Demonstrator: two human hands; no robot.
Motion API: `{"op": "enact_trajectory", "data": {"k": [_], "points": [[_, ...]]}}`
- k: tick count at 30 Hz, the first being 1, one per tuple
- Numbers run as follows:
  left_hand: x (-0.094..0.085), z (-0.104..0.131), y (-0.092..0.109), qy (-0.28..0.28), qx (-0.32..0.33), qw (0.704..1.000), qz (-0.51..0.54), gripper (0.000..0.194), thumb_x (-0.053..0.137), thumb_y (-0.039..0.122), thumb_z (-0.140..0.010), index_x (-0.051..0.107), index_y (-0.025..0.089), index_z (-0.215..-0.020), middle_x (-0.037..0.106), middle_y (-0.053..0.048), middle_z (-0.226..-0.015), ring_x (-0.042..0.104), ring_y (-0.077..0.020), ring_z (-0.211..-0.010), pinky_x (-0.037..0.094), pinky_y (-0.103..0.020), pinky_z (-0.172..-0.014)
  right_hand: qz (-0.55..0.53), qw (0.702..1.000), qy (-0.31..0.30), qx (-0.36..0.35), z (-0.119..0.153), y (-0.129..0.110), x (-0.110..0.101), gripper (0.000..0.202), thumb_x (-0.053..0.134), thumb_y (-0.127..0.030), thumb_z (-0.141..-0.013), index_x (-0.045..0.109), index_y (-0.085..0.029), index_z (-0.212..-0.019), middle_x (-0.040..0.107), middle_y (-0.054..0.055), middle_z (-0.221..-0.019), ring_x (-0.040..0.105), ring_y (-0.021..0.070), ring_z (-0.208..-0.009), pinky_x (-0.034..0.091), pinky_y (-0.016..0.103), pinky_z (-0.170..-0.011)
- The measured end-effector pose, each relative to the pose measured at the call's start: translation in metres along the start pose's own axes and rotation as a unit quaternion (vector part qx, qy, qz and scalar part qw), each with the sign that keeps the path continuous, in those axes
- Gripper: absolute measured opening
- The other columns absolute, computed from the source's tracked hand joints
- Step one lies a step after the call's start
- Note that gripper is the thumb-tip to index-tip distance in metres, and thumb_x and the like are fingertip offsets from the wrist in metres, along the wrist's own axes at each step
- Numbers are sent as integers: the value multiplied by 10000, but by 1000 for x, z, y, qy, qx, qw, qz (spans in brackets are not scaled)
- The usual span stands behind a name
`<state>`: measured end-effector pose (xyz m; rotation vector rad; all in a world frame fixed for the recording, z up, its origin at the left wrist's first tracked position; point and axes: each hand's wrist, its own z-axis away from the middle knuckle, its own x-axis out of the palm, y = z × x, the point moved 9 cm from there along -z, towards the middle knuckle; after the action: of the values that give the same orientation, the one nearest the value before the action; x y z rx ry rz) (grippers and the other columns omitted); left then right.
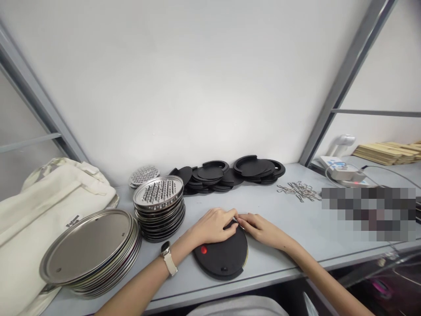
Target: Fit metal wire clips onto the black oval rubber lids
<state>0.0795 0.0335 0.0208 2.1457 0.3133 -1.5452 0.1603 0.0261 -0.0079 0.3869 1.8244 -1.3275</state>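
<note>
Touching black disc (226,256) at far rim with left fingers (230,214) and right fingers (248,223), nearly closed, exact hold unclear; on tabletop (283,210), before white wall (210,87).

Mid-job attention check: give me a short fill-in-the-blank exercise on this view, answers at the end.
1. The left hand lies over a round black disc that bears one spot coloured ____.
2. Of the two wrists, the ____ one wears a watch.
3. In the picture, small metal pieces lie on the table to the ____ of that disc.
4. Of the grater-topped stack and the metal plate stack, the farther from the camera is the ____ stack.

Missing words: red; left; right; grater-topped.
</note>
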Motion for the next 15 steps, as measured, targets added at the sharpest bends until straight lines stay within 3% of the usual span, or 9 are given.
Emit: {"op": "enact_trajectory", "data": {"k": [15], "points": [[-1, 0, 2, -1, 4, 1000, -6, 80, 469, 266, -863, 479, 206, -915, 507, 29, -632, 513, -148, -604, 319, -244, -571, 1, 1000, 4, -8, 0, -3, -1, 419, 251, -413, -967, 543, -175, -785, 543, 0, -686, 496, 145, -655, 383, 265, -655]]}}
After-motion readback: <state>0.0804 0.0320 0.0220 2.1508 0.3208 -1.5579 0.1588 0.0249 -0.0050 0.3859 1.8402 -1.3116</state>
